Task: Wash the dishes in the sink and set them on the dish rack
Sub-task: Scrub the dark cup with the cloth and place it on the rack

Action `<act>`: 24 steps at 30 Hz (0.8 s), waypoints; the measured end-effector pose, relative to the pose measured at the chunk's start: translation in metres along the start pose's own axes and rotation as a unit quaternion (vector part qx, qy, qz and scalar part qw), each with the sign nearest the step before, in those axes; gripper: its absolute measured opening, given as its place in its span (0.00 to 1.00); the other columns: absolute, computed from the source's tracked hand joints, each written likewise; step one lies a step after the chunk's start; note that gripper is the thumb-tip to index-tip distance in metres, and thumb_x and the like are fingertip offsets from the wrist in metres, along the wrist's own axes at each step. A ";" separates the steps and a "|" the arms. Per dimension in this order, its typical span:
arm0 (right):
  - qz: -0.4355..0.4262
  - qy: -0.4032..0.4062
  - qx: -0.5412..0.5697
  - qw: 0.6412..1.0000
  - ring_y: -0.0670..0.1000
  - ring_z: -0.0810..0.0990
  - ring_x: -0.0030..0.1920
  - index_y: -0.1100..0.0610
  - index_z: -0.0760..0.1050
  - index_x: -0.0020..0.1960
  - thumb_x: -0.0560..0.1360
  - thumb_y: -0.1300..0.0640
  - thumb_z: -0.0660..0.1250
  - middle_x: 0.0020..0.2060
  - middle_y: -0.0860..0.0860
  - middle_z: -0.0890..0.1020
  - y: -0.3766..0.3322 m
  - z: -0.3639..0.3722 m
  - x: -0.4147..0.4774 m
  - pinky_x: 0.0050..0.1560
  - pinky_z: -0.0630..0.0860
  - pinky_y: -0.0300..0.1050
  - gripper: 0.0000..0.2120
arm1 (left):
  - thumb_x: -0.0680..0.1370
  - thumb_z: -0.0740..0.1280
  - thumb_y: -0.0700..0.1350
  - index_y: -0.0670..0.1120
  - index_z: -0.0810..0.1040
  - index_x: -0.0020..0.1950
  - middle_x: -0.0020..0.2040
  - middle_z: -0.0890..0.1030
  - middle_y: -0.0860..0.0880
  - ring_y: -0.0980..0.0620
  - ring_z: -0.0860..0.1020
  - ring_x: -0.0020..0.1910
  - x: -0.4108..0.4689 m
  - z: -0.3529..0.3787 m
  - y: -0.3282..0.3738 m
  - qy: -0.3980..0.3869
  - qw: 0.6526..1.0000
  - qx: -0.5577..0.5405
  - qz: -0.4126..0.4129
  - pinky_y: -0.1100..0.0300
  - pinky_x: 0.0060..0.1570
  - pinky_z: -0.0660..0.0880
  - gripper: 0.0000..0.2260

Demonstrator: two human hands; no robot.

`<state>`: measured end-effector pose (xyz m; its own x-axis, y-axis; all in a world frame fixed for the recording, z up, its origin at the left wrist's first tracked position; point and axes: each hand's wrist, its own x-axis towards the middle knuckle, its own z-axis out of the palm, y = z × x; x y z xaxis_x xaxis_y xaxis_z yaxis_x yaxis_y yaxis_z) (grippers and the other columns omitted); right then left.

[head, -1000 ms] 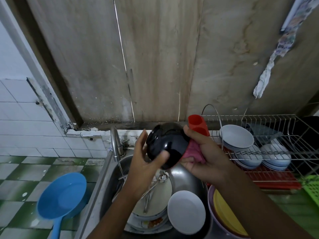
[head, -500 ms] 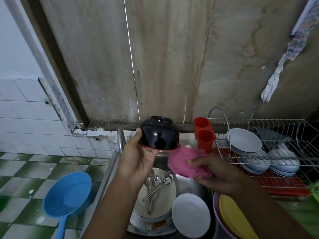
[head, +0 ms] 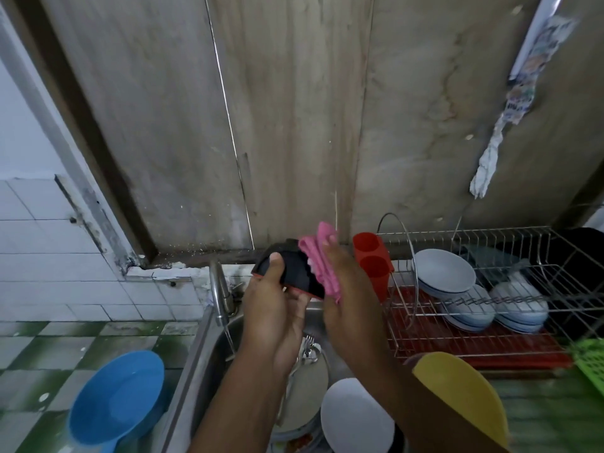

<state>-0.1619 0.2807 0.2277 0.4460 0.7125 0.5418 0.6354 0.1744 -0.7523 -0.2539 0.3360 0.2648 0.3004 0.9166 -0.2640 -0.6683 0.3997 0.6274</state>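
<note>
A black bowl with a red rim is held tilted above the steel sink; my left hand grips it from below with the thumb on its outside. My right hand presses a pink cloth against the bowl's right side, and the fingers look straight behind the cloth. In the sink lie stacked plates with cutlery and a white plate. The wire dish rack at the right holds several white bowls.
A tap runs a thin stream into the sink. A red cup holder hangs on the rack's left end. A yellow bowl sits at lower right, a blue dipper on the tiled floor at left, a green basket at far right.
My right hand rose with the pink cloth from below the bowl to its right side. My left hand tilted the bowl, which has shifted right and down a little.
</note>
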 end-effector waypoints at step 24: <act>0.354 -0.322 0.199 0.856 0.46 0.67 0.27 0.65 0.78 0.56 0.71 0.77 0.53 0.32 0.52 0.72 0.016 -0.057 0.090 0.30 0.64 0.38 0.22 | 0.78 0.67 0.41 0.39 0.74 0.67 0.60 0.83 0.37 0.40 0.83 0.58 -0.011 -0.018 0.020 -0.185 0.970 0.140 -0.065 0.41 0.53 0.82 0.18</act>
<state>-0.0759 0.3088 0.2859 0.1095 0.9398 -0.3236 0.0278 -0.3284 -0.9441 -0.2827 0.3338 0.2666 0.6286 0.7706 -0.1052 -0.4130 0.4453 0.7944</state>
